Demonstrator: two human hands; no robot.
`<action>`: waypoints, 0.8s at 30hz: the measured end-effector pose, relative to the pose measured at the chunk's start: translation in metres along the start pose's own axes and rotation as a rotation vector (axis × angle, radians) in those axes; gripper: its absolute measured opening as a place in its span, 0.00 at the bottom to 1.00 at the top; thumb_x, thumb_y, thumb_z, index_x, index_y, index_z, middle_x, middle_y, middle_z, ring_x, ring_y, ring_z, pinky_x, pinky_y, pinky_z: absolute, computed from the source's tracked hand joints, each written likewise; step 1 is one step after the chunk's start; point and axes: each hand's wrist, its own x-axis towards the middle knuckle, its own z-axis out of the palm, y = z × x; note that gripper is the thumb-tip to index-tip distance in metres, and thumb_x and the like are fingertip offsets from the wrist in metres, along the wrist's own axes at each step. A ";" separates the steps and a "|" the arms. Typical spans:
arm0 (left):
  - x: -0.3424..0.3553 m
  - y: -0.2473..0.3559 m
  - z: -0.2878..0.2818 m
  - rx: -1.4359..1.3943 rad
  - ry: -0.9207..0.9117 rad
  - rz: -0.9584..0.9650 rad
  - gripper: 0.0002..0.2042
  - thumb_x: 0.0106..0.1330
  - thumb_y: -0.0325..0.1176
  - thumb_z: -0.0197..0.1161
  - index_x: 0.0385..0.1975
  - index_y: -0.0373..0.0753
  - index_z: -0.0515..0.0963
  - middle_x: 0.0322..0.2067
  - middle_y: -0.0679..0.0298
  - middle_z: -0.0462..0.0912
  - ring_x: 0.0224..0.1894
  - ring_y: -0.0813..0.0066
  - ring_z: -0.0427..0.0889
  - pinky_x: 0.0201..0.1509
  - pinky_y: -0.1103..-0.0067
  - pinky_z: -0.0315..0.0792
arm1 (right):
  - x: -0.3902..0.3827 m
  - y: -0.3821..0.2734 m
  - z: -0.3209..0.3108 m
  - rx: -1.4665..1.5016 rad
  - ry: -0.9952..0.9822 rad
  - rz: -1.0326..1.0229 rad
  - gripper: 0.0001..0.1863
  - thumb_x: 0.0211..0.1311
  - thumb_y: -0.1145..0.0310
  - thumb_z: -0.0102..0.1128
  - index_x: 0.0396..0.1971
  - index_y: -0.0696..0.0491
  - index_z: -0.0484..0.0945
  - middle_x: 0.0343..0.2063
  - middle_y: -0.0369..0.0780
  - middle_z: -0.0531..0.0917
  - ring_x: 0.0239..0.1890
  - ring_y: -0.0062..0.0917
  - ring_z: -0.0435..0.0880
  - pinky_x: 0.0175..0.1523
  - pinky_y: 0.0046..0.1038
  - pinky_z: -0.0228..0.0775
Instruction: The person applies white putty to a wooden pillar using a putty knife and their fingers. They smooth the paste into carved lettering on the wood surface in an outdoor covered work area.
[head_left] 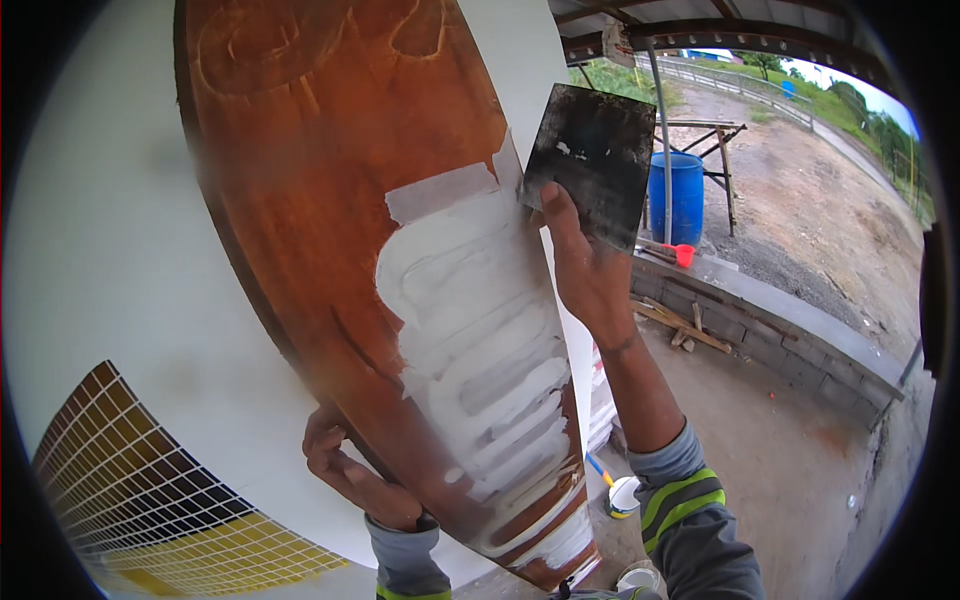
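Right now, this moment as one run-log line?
left hand: at edge of brown board | right hand: holding dark flat plate | board: partly covered in white coating

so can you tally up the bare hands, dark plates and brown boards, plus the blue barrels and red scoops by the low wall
Bare hands: 2 (left hand, right hand)
Dark plate: 1, in the right hand
Brown board: 1
Blue barrel by the low wall: 1
Red scoop: 1
Total: 6
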 end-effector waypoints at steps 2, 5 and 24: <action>-0.002 -0.001 0.002 -0.045 0.007 -0.026 0.18 0.75 0.49 0.34 0.46 0.41 0.63 0.49 0.53 0.71 0.52 0.63 0.70 0.55 0.67 0.65 | 0.001 0.002 -0.002 -0.058 0.002 -0.128 0.10 0.67 0.67 0.54 0.39 0.59 0.78 0.26 0.39 0.81 0.26 0.22 0.77 0.33 0.27 0.70; 0.001 0.000 0.000 -0.074 0.014 -0.044 0.18 0.75 0.49 0.34 0.46 0.40 0.63 0.50 0.53 0.70 0.53 0.62 0.69 0.58 0.65 0.64 | 0.000 0.001 0.002 -0.096 0.010 -0.156 0.10 0.67 0.68 0.54 0.38 0.59 0.78 0.24 0.40 0.81 0.25 0.24 0.78 0.32 0.27 0.70; 0.000 -0.007 -0.002 -0.181 -0.010 -0.063 0.17 0.73 0.46 0.36 0.46 0.39 0.62 0.51 0.48 0.67 0.55 0.59 0.68 0.60 0.63 0.63 | 0.000 -0.004 0.004 -0.233 0.032 -0.314 0.08 0.66 0.71 0.56 0.37 0.61 0.79 0.23 0.43 0.82 0.22 0.27 0.79 0.30 0.27 0.71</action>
